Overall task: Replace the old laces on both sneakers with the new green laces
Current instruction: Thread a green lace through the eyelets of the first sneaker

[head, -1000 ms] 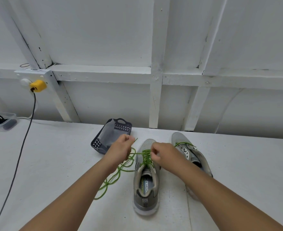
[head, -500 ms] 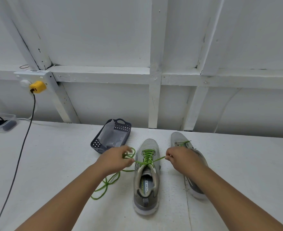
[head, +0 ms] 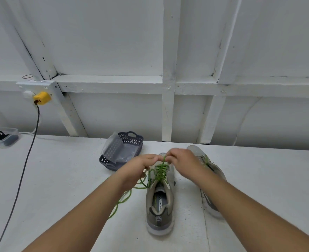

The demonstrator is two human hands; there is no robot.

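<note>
Two sneakers are counted on the bench (head: 59, 179): a near sneaker (head: 160, 202) and a far sneaker (head: 209, 180), side by side. Green laces are seen on both: one green lace (head: 161, 171) is threaded through the near sneaker, with its loose end trailing to the left, and a second green lace (head: 207, 159) is glimpsed on the far sneaker. Two hands are counted, a left hand (head: 140, 167) and a right hand (head: 182, 160). One dark basket (head: 130, 140), one yellow plug (head: 41, 98), one black cable (head: 22, 175) and one clear container (head: 1, 137) are counted.
</note>
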